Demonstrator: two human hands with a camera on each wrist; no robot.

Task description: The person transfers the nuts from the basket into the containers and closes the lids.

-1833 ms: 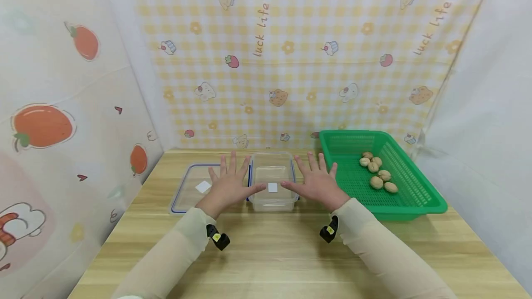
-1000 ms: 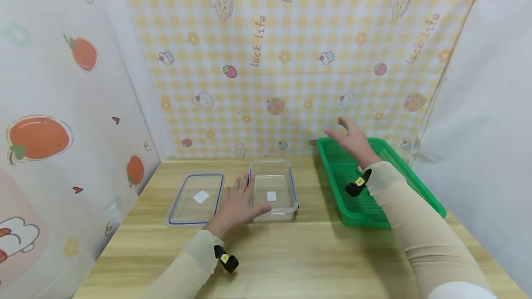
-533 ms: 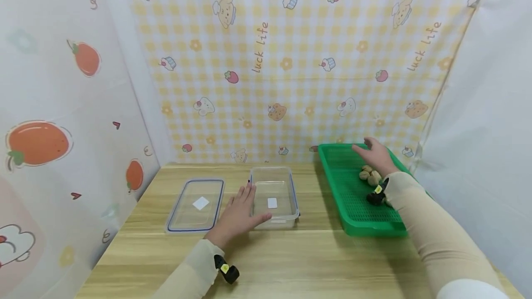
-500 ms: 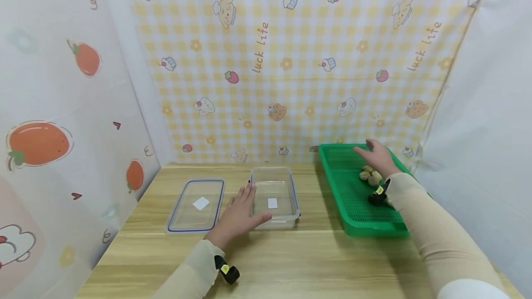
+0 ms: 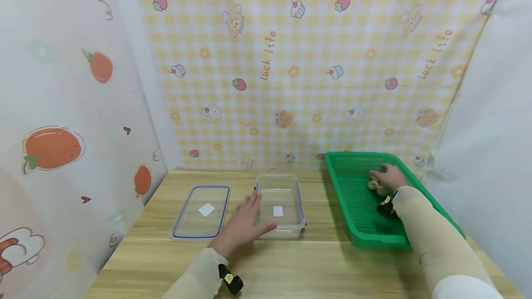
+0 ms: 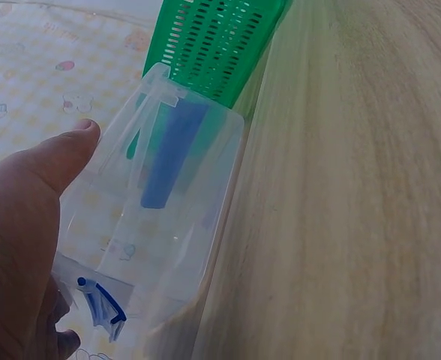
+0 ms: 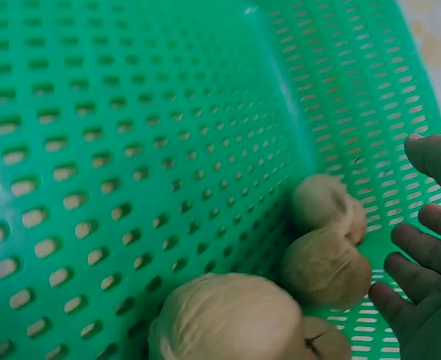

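My left hand (image 5: 241,227) lies with straight fingers along the left side of a clear plastic food container (image 5: 287,232), its thumb reaching over the near edge. In the left wrist view the thumb stands just beside the container's wall (image 6: 217,180). My right hand (image 5: 392,179) is down inside a green plastic basket (image 5: 353,213), above several walnuts (image 5: 373,185). The right wrist view has its fingers loosely bent beside a walnut (image 7: 325,266), holding nothing. Part of the nut group is hidden by the hand and wrist.
A clear lid (image 5: 197,225) with a blue seal lies flat to the left of the container. All of it stands on a wooden table (image 5: 316,271), with a checked cloth (image 5: 291,105) hanging behind and white sheets at both sides.
My right hand has left its place by the container, gone over the basket and dropped down to the walnuts. The left hand has settled at the container's left side. The view has tilted upward.
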